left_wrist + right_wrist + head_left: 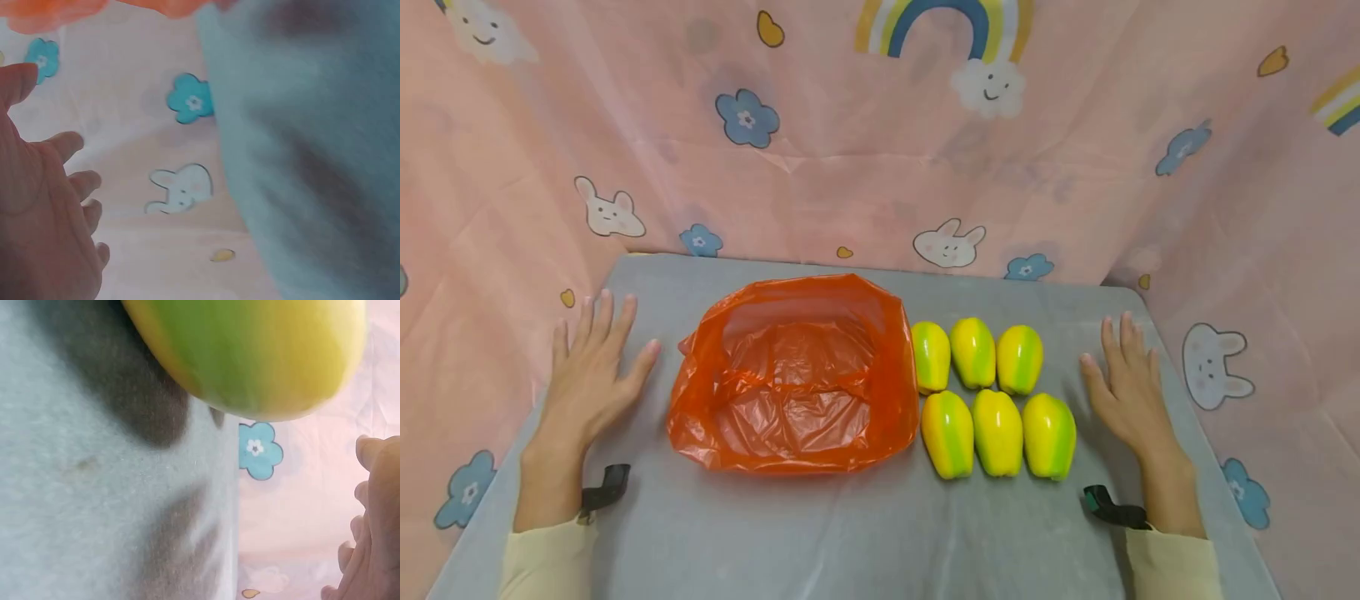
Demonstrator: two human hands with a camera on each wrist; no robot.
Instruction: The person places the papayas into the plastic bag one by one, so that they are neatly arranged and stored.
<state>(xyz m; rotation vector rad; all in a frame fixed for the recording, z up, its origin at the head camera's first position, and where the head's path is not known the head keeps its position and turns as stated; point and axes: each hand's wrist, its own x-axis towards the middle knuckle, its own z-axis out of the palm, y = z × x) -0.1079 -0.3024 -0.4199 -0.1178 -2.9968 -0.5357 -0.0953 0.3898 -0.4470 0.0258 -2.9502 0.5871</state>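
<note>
An orange-red plastic bag [790, 458] lies on the table with its mouth spread wide, and no contents show inside. To its right are several glossy yellow fruits [997, 433] with green streaks, papaya-like in shape, in two rows of three. The leftmost ones sit against the bag's side. My left hand [587, 375] is left of the bag, fingers straight and spread, holding nothing. Right of the fruits, my right hand [1131, 396] is likewise extended with nothing in it. One fruit [256, 356] looms large in the right wrist view, apart from the hand.
A grey-covered table [865, 533] carries everything. Pink cloth [850, 192] printed with rabbits, flowers and rainbows rises at the back and both sides. Each wrist wears a small black camera mount, one on the left [606, 487] and one on the right [1112, 508].
</note>
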